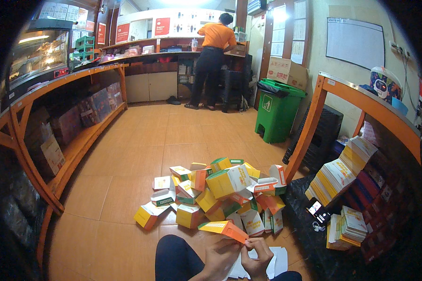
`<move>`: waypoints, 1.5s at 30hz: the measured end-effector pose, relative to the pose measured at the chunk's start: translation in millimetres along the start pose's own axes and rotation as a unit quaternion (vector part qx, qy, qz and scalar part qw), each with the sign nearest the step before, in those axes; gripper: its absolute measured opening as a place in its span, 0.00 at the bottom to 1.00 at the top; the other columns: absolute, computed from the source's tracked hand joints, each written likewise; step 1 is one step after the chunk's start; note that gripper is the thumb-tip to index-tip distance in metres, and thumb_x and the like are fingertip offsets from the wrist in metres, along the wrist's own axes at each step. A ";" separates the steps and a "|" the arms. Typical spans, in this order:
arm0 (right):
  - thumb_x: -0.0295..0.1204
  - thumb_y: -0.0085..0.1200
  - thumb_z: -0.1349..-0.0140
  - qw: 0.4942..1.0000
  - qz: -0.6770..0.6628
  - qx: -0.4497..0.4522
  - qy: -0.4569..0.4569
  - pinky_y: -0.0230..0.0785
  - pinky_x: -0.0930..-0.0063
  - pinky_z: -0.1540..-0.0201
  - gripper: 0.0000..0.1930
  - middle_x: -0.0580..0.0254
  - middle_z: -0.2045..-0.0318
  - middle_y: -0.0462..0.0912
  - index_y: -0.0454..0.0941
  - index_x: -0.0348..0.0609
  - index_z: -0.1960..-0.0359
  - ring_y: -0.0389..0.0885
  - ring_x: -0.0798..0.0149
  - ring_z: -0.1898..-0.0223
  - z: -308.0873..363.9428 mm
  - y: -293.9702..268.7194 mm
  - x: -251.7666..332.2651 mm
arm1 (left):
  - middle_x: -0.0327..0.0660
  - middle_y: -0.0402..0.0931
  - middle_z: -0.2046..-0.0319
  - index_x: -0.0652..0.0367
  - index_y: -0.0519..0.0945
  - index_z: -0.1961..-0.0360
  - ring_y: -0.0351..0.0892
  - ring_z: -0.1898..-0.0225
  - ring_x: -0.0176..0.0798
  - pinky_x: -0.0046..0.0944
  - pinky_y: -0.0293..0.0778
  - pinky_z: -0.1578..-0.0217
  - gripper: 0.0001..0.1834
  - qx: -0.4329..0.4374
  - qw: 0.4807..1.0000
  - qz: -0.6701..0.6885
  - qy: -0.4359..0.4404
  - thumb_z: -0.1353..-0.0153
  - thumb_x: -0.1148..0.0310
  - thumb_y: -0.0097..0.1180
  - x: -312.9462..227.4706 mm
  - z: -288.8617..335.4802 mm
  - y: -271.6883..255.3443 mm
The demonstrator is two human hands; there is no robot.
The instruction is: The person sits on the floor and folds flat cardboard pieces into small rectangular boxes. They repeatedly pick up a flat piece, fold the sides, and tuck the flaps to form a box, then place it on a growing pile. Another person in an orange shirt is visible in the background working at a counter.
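Note:
A folding cardboard food box point(219, 227), yellow, white and orange, is held low in front of me. My right hand point(258, 256) pinches the tip of its orange flap. My left hand point(222, 256) grips the box from below, its fingers partly hidden. White flat cardboard sheets point(279, 262) lie beneath my hands, between my knees. Just beyond them a heap of folded-up boxes in yellow, white, orange and green spreads over the floor, with a large yellow box point(229, 181) on top.
Flat unfolded cartons point(335, 177) are stacked at my right, with a smaller stack point(351, 225) and a phone point(317, 209) nearby. An orange-framed table point(309, 126) stands over them. Farther off are a green bin point(279, 112), a long left-hand counter point(79, 77) and a person in an orange shirt point(214, 36).

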State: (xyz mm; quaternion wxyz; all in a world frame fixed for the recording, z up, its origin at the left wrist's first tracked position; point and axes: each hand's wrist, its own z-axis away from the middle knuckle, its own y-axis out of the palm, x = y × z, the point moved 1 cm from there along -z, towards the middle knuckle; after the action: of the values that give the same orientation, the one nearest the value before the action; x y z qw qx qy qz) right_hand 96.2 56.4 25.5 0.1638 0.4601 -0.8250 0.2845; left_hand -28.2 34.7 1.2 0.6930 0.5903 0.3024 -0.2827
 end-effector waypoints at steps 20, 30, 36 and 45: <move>0.16 0.67 0.50 0.973 -0.149 -0.027 0.171 0.71 0.77 0.70 0.07 0.57 0.71 0.85 0.80 0.37 0.73 0.80 0.69 0.74 25.4 2.7 -18.0 | 0.42 0.83 0.58 0.67 0.83 0.54 0.81 0.54 0.34 0.34 0.77 0.50 0.09 0.016 0.993 -0.113 0.020 0.35 0.76 0.62 30.8 -4.3 -13.2; 0.14 0.66 0.49 0.980 -0.125 0.037 0.147 0.72 0.79 0.69 0.07 0.55 0.69 0.85 0.79 0.35 0.74 0.82 0.70 0.70 17.0 -3.8 -10.2 | 0.43 0.81 0.55 0.67 0.81 0.54 0.80 0.51 0.38 0.38 0.75 0.45 0.11 -0.002 0.997 -0.076 -0.013 0.35 0.74 0.62 51.6 -10.9 -31.8; 0.25 0.67 0.43 0.984 -0.069 0.146 0.072 0.79 0.70 0.64 0.05 0.57 0.65 0.85 0.85 0.39 0.67 0.85 0.61 0.70 4.7 -14.9 -5.1 | 0.44 0.81 0.57 0.67 0.81 0.55 0.81 0.52 0.38 0.38 0.76 0.46 0.10 -0.009 0.999 -0.041 0.002 0.36 0.74 0.62 43.1 -9.9 -24.3; 0.34 0.60 0.36 0.986 0.002 0.152 -0.072 0.78 0.57 0.56 0.25 0.48 0.56 0.79 0.67 0.43 0.39 0.83 0.45 0.61 5.5 -13.6 19.6 | 0.44 0.80 0.52 0.65 0.74 0.45 0.82 0.50 0.39 0.40 0.77 0.46 0.21 -0.064 0.994 -0.044 0.082 0.37 0.73 0.65 13.3 -13.1 -15.7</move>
State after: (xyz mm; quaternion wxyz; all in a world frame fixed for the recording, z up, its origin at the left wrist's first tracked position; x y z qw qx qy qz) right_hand 97.5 34.2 35.9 0.0317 0.4968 -0.7829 0.3732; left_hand -32.4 44.9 -20.6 0.6888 0.5526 0.4013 -0.2432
